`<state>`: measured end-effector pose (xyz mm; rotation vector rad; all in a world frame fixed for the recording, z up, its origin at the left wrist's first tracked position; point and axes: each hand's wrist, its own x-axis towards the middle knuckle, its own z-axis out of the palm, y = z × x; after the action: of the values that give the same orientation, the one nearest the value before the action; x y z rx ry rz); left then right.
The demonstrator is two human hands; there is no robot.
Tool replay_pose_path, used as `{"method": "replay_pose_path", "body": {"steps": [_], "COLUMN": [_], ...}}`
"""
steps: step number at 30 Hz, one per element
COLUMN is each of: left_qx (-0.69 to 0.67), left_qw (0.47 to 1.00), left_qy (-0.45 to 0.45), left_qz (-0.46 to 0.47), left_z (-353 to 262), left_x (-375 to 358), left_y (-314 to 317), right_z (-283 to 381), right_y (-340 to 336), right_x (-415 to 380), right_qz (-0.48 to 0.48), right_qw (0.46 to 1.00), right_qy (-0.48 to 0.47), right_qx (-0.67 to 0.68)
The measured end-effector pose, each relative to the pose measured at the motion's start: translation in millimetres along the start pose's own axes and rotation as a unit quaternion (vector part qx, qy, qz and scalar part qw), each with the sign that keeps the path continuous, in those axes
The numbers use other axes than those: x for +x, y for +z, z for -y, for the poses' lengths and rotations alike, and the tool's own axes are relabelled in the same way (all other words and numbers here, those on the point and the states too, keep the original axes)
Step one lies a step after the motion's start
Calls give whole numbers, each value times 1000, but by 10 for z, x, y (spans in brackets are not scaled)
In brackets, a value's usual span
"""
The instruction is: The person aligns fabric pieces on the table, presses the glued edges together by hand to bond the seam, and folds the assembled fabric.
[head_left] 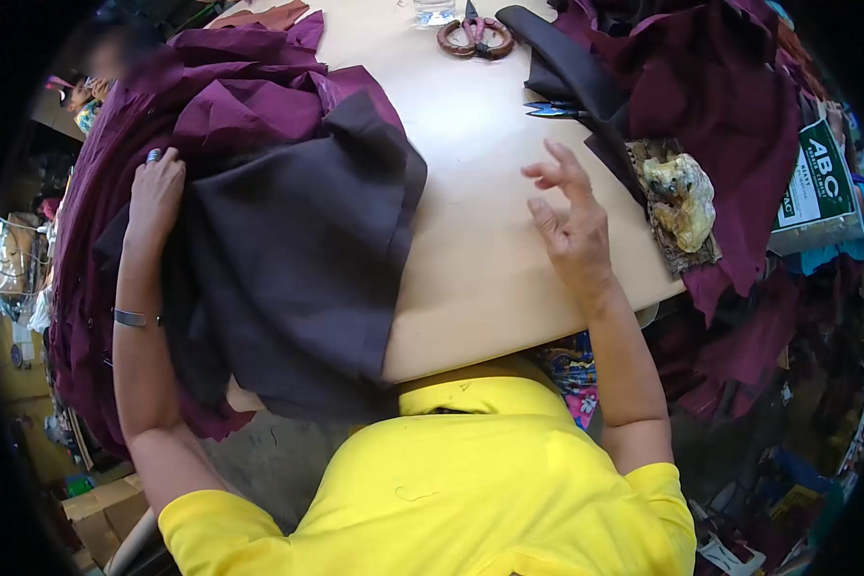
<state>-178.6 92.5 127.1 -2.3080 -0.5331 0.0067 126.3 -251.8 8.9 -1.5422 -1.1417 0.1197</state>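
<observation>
Dark brown woven cloth panel (298, 259) drapes over the near left edge of the pale tan wooden surface (470, 250), apparently so its hem hangs free. On its upper left corner the left hand (156, 192) lies flat, fingers loosely spread, pressing it against the heap of maroon fabric (230, 106) beneath. Over bare wood, the right hand (571, 226) hovers open, fingers curled, holding nothing. Farther off lie blue-handled snips (552, 110), then brown-handled scissors (476, 36).

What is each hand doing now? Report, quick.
Left hand: open, flat on the dark fabric.
Right hand: open, empty, above the table.
</observation>
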Motion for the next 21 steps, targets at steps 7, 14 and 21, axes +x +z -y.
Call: {"method": "replay_pose_path", "body": {"steps": [7, 14, 21], "left_qx": [-275, -358, -448], "left_qw": [947, 914, 851], "left_qy": [-41, 113, 170], "left_qz": [-158, -155, -215], "left_z": [-1417, -2076, -2163], "left_x": [553, 320, -93], "left_y": [-1001, -459, -532], "right_z": [-2, -36, -169], "right_y": [108, 83, 719], "right_x": [-13, 59, 915], "right_qz": [81, 99, 73], "right_qw": [995, 994, 978], "right_qy": [-25, -15, -112], "right_qx": [-59, -44, -162]}}
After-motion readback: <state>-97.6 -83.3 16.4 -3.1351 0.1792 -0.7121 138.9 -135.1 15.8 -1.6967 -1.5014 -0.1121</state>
